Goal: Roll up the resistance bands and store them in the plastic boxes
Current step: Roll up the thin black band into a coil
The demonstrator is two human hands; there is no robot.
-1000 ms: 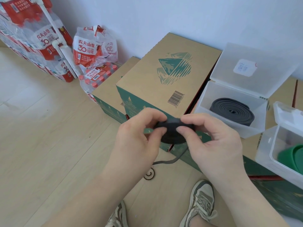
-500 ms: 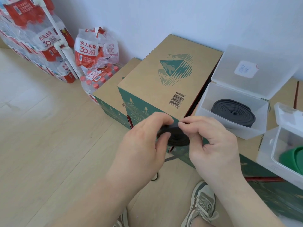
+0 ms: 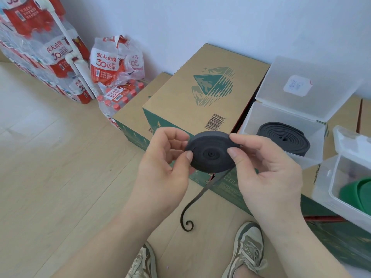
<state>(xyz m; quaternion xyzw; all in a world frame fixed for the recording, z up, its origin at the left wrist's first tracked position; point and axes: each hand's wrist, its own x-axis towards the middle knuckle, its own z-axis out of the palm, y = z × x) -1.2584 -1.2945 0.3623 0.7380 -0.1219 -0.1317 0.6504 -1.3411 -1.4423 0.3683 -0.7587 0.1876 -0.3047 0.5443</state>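
hands first: my left hand (image 3: 160,169) and right hand (image 3: 267,173) each pinch the rolled black band (image 3: 210,152) by its rim; i see its loose tail (image 3: 202,194) hanging, curled.

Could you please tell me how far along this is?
Done: rolled dark grey band in the open clear plastic box; green band in the nearer box. In hand: left hand and right hand pinch a black band coil, tail dangling. Left: wind the tail, box it.
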